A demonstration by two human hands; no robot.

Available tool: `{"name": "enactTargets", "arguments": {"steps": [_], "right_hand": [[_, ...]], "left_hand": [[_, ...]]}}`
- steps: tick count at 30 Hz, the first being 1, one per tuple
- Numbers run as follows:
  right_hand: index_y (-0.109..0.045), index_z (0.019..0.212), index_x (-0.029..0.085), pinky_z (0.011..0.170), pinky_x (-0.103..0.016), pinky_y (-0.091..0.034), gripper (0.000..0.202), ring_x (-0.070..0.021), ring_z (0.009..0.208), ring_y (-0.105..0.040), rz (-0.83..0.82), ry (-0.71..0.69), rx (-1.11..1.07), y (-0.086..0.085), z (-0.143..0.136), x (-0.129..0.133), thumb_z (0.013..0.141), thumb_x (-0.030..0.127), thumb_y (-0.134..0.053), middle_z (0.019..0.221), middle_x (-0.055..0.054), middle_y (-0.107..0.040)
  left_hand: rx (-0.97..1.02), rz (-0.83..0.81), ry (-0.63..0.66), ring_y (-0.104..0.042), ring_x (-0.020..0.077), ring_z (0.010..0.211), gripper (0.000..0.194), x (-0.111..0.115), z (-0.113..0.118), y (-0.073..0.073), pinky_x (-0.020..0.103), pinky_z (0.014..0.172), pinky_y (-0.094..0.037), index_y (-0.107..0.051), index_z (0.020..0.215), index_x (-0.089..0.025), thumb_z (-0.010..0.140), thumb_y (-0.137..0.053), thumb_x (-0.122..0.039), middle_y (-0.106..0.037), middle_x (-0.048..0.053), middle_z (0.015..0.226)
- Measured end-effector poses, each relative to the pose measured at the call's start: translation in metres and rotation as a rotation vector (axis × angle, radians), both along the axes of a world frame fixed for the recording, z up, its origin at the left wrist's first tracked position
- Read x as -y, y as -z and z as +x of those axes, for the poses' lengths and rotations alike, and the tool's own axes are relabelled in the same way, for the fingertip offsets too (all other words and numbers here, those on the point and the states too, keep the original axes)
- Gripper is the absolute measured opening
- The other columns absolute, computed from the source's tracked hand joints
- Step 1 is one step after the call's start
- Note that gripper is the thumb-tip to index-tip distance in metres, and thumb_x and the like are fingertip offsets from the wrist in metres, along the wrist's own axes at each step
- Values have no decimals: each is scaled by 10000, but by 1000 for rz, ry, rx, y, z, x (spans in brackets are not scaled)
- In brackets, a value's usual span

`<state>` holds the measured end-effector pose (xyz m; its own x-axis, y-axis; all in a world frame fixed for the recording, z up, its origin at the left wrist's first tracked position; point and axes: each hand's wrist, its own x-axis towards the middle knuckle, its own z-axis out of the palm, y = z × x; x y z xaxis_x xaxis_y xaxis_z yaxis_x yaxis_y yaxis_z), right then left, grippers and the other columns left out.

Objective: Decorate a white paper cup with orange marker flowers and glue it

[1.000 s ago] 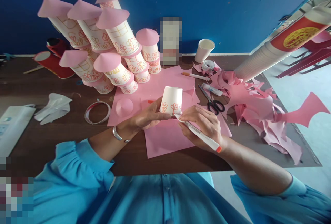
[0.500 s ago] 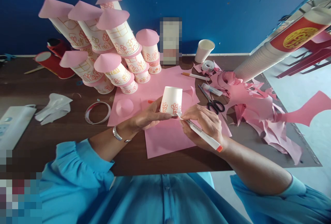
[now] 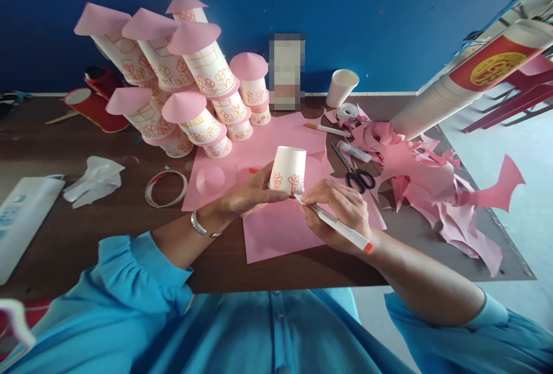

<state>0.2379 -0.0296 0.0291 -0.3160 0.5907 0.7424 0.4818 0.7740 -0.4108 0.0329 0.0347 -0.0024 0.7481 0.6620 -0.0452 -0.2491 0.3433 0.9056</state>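
Head view shows decorated cup towers [image 3: 203,68] at upper left, the left hand's [image 3: 254,192] fingers curled round a white paper cup [image 3: 288,167] with orange-red flowers near its rim at frame centre, the right hand's [image 3: 339,212] fingers closed on a marker [image 3: 341,227] whose tip meets the cup's lower edge, then scissors [image 3: 358,178] and pink paper scraps [image 3: 432,172] at right.
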Motion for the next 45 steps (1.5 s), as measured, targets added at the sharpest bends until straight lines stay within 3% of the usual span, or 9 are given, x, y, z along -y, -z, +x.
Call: {"name": "enactTargets", "arguments": {"steps": [9,18,28,45], "right_hand": [[-587,1002,223,604,-300,-565,209,-160,651,-676,50,-7,2,-2,0,1,893,51,-636,746,-2,-685],[-594,1018,234,649,-315,-578,216,-168,693,-695,28,3,26,5,1,0,894,68,-656,776,3,-698],[-603,1028,228,635,-302,-576,221,-167,682,-694,55,10,25,2,0,-2,889,67,-664,787,-1,-708],[-566,937,229,604,-300,-568,217,-160,633,-686,25,-22,19,-2,-1,0,868,34,-628,719,6,-685]], "left_hand": [[-22,-8,-8,-695,268,1087,491,1,0,-4,401,939,-539,-615,1276,-204,827,-811,-197,-735,99,1154],[-9,-22,-12,-708,277,1080,595,1,1,5,423,951,-536,-567,1351,-219,817,-829,-218,-739,108,1167],[-110,24,-39,-659,303,1158,689,3,2,-5,389,907,-529,-514,1373,-220,782,-864,-272,-693,119,1236],[-38,-34,-14,-689,245,1015,670,1,1,-2,371,878,-535,-529,1368,-235,781,-849,-190,-713,83,1118]]}}
